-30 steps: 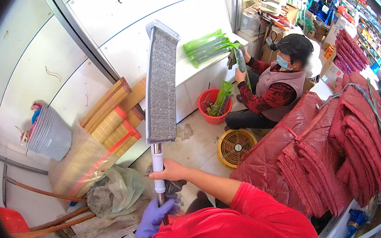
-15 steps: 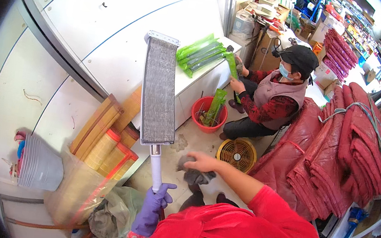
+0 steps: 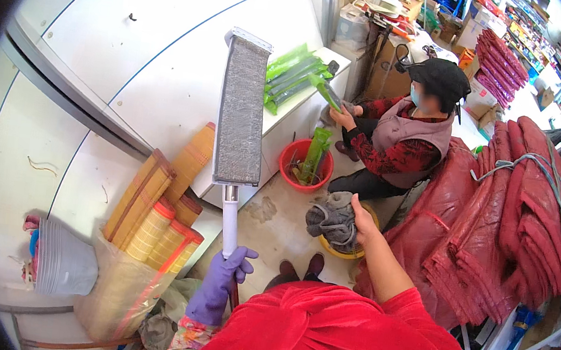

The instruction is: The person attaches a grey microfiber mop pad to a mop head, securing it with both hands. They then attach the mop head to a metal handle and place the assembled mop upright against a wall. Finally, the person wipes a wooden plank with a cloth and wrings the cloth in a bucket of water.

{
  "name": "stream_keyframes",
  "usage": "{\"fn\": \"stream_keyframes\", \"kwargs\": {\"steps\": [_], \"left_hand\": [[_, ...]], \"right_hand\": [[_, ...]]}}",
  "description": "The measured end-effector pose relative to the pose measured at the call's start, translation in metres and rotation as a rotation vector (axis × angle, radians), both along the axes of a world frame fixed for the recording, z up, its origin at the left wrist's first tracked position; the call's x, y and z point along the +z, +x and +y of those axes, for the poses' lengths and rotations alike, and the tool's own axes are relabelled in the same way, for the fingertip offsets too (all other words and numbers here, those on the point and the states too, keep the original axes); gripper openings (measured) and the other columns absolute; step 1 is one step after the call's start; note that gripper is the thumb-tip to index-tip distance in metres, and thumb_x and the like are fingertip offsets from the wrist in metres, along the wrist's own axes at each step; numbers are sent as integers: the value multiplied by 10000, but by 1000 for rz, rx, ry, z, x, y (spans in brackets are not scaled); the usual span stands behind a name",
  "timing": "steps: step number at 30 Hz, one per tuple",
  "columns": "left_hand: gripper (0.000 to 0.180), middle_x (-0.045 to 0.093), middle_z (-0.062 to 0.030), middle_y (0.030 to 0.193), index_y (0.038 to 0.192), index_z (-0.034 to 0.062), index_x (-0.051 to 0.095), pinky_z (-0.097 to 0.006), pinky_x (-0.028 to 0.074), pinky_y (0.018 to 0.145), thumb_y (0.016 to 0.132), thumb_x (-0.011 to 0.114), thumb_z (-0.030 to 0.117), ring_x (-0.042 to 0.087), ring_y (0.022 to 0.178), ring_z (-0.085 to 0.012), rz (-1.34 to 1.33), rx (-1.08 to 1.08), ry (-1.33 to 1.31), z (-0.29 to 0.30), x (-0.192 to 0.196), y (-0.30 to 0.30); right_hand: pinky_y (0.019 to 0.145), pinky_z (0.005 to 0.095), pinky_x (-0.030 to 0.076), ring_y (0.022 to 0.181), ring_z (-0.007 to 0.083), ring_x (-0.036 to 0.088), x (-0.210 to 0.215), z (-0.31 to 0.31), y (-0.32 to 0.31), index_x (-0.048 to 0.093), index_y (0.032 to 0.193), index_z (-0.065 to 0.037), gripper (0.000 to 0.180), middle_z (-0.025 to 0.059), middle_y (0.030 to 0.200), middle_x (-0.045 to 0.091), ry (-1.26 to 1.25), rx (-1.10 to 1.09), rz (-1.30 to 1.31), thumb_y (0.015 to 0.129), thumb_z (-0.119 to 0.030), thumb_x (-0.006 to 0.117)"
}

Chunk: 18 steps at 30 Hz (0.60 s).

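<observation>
Rolled straw-coloured mats lean at left, near nested grey buckets; folded dark-red quilts are heaped at right, a brown cardboard box far back.

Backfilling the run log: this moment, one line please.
left hand: purple-gloved, gripping flat mop | right hand: bare, holding gray cloth, apart from mop | beyond: red bucket

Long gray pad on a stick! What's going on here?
The purple-gloved left hand holds the long padded tool by its pale handle. The bare right hand holds a bunched gray cloth off to the side, not touching the tool. Nearby, a co-worker holds a green package. More green packages lie on a white ledge, and a red bucket stands beside it.
</observation>
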<state>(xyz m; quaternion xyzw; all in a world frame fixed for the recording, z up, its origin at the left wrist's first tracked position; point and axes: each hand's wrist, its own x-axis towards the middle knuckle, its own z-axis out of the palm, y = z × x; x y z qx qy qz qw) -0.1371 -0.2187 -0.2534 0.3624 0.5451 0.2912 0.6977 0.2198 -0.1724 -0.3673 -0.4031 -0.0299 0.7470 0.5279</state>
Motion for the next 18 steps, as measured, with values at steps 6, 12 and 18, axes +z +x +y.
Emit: {"fn": "stream_keyframes", "kwargs": {"steps": [6, 12, 18], "left_hand": [[367, 521, 23, 657, 1002, 24, 637, -198, 341, 483, 930, 575, 378, 424, 522, -50, 66, -23, -33, 28, 15, 17], [316, 521, 26, 651, 984, 55, 639, -196, 323, 447, 901, 617, 359, 425, 497, -43, 56, -42, -97, 78, 6, 15], [306, 508, 25, 634, 976, 51, 637, -197, 315, 436, 898, 625, 347, 405, 479, -43, 29, -83, -115, 148, 4, 13]], "right_hand": [[813, 401, 530, 925, 246, 656, -16, 31, 16, 578, 1178, -23, 450, 105, 1089, 657, 54, -24, -85, 948, -408, 541], [804, 342, 511, 919, 186, 624, -29, 57, 22, 572, 1222, -37, 336, 93, 1064, 632, 54, -58, -400, 914, -172, 574], [794, 334, 462, 870, 149, 569, -40, 96, 32, 606, 1166, -22, 275, 69, 1027, 625, 18, 103, -646, 898, -35, 544]]}}
